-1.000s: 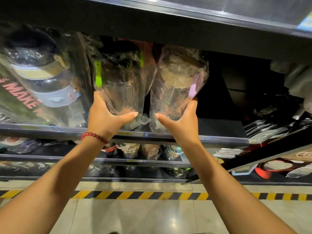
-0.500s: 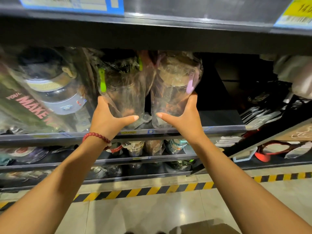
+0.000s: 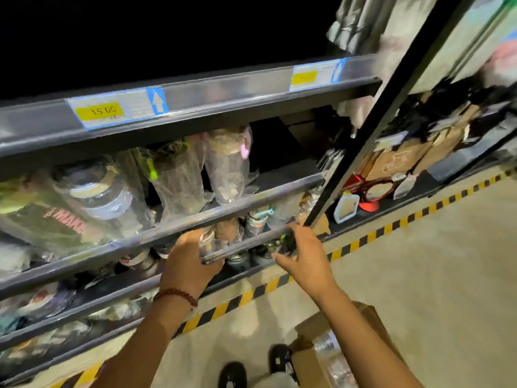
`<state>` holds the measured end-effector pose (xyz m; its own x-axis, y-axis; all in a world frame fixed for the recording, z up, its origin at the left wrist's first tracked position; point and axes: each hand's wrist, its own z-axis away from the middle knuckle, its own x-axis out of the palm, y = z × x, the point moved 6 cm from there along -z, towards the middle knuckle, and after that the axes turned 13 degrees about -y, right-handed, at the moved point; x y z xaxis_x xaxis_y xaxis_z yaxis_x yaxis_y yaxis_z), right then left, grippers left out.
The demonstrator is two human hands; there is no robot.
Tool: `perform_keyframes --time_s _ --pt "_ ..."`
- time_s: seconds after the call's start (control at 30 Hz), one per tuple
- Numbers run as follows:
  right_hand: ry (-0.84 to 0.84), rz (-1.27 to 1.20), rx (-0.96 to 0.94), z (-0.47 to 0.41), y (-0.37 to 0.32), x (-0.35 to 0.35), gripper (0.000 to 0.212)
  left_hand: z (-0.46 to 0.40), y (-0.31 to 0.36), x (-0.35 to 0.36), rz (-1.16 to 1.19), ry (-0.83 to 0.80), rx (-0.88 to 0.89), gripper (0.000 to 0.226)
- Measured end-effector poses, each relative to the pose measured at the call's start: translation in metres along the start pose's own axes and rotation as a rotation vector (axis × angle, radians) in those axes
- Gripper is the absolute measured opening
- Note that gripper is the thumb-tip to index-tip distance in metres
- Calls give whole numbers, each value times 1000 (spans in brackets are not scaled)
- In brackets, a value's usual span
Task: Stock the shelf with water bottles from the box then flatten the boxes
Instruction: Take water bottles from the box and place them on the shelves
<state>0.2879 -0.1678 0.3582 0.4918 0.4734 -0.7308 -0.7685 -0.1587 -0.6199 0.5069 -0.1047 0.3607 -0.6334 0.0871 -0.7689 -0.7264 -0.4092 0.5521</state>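
Two plastic-wrapped clear water bottles stand side by side on the middle shelf: one with a green strap and one with a pink strap. My left hand and my right hand hang lower, in front of the rail of the shelf below, apart from both bottles. Their fingers look loosely curled and seem to hold nothing, though the picture is blurred. The open cardboard box sits on the floor under my right forearm, with wrapped bottles inside.
A bigger wrapped bottle fills the shelf's left part. Lower shelves hold several small wrapped bottles. A dark upright post splits off the right bay of goods. Yellow-black tape lines the floor. My shoes stand beside the box.
Both hands let go of the two bottles and dropped down to the lower shelf rail. The bottles stay on the shelf. My view swung and tilted, bringing the box into sight.
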Motion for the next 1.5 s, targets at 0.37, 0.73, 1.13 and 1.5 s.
perform_keyframes --time_s 0.37,0.73,1.13,1.5 --pt "119 304 464 228 111 39 52 109 125 162 -656 -511 597 67" --pt "196 12 867 367 204 55 66 199 213 290 -978 -749 940 70" --pt "163 -218 926 374 361 48 54 171 246 453 -895 -886 702 49" --pt "6 -409 938 268 538 171 43 56 157 646 -888 -1038 359 43"
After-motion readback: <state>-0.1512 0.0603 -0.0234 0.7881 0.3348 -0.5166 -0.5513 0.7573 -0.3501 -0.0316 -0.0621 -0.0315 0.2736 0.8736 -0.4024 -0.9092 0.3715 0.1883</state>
